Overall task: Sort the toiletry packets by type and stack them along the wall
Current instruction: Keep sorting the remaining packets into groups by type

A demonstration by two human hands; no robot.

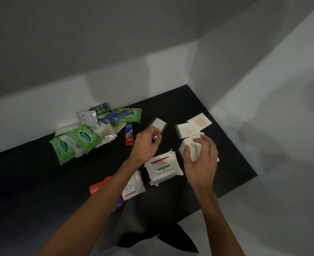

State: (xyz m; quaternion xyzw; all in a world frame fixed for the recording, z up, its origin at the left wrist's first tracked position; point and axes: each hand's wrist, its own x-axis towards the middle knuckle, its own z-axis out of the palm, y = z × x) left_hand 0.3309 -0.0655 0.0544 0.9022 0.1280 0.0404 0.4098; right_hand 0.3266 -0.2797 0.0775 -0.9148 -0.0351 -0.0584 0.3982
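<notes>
Toiletry packets [84,137] lie unsorted — left fingers [152,133] pinch a flat sachet [159,124], right fingers [207,145] clasp a white pack [193,148], likely separating types.

The black table [32,182] fits into a corner of white walls. At its far left lies a loose heap of green Sanicare wipes packs [75,143], small sachets and a blue-and-red packet [111,117], with a red Colgate sachet [129,137] just beside. Nearer lie a red Colgate packet [96,188] and a white Dove pack [163,168]. By the right wall are flat white sachets [191,127] and a stack of white packets [195,148].
</notes>
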